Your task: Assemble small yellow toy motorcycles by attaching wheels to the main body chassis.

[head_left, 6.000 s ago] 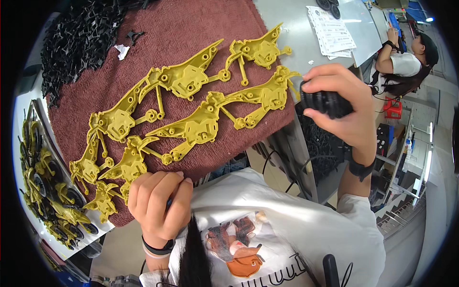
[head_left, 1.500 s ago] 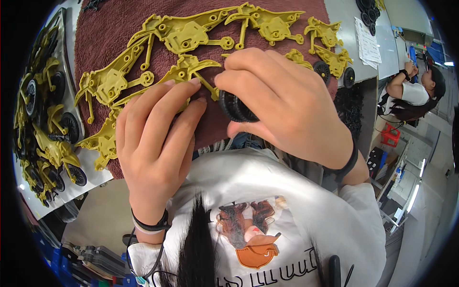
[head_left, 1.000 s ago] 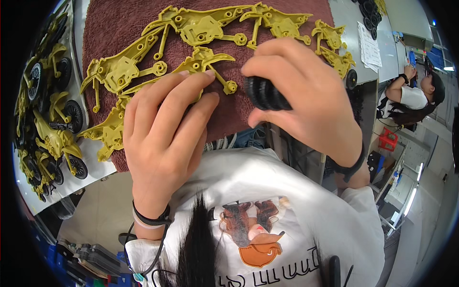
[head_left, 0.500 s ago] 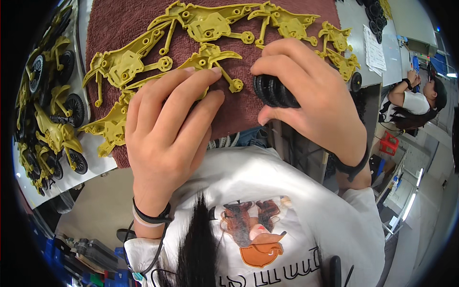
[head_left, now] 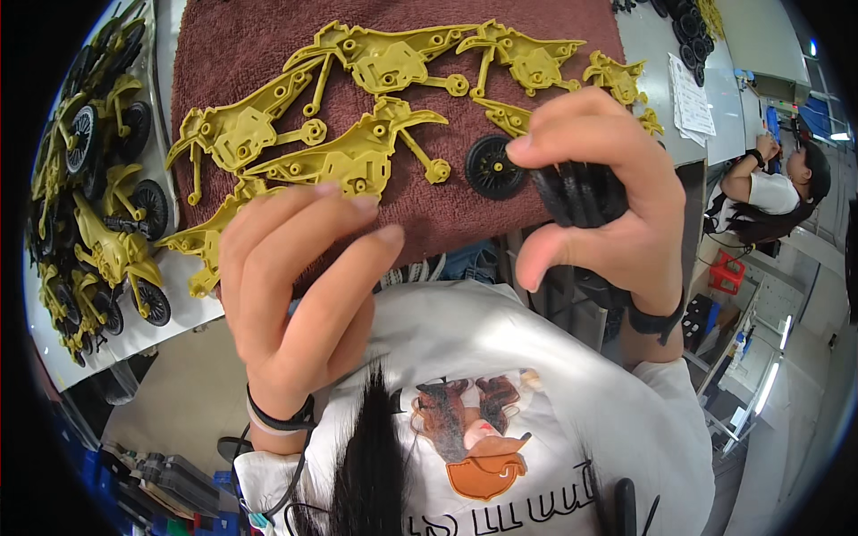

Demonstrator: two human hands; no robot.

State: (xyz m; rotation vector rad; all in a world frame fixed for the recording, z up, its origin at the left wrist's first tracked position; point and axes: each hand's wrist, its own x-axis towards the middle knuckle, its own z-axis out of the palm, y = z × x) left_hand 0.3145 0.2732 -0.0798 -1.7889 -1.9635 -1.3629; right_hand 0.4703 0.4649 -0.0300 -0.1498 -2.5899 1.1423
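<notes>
My right hand (head_left: 617, 179) is closed round a row of black toy wheels (head_left: 585, 192), gripped between the thumb and the curled fingers. Beside its index fingertip, a single black wheel (head_left: 497, 167) with a yellow hub lies on the brown towel (head_left: 429, 219). My left hand (head_left: 299, 277) has its fingers apart and shows nothing in it; its thumb is mostly hidden. Just beyond its fingertips is a yellow toy motorcycle body half (head_left: 357, 165), partly covered by them. More yellow body halves (head_left: 384, 62) lie inner side up across the towel.
Finished-looking yellow motorcycles with black wheels (head_left: 112, 241) crowd the table on the left. At the far right are loose black wheels (head_left: 688, 36) and a paper sheet (head_left: 693, 98). Another person (head_left: 773, 179) sits at a bench beyond, near a red stool (head_left: 727, 271).
My right hand has moved right and nearer to me with its wheels, and one wheel now shows lying on the towel. My left hand has drawn back toward me from the body half.
</notes>
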